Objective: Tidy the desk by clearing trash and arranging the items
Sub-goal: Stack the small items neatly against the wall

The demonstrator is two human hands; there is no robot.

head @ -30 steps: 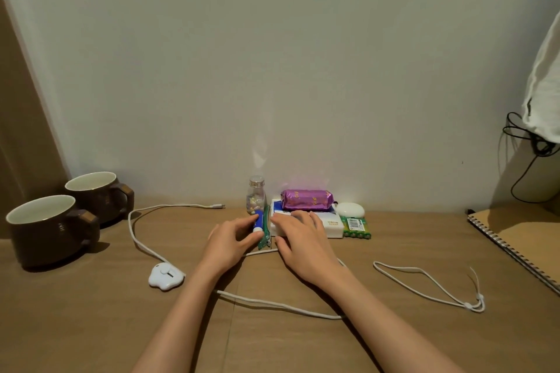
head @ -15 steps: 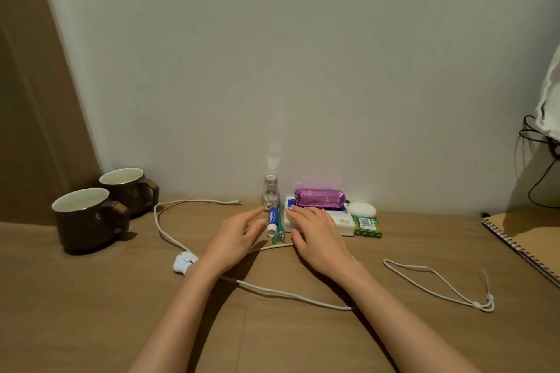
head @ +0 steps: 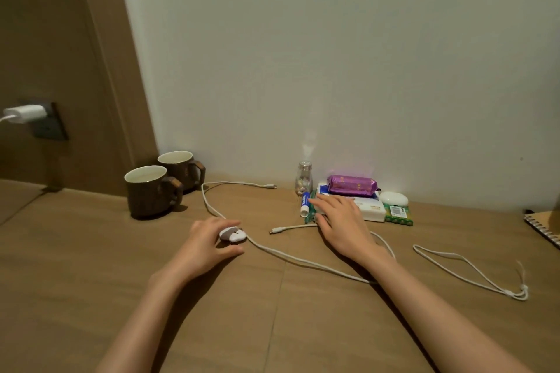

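Left hand point(head: 206, 242) moved from lip balm point(head: 304, 207), grip curled round cable clip point(head: 232, 235), right hand point(head: 339, 221) flat at tissue pack point(head: 371, 210) edge

left hand point(head: 209, 241) cupped, right hand point(head: 341, 225) flat

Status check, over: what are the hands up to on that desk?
Left hand curled round white oval cable clip. Right hand flat on white tissue pack. White cable sprawled across wooden desk, looping under right wrist.
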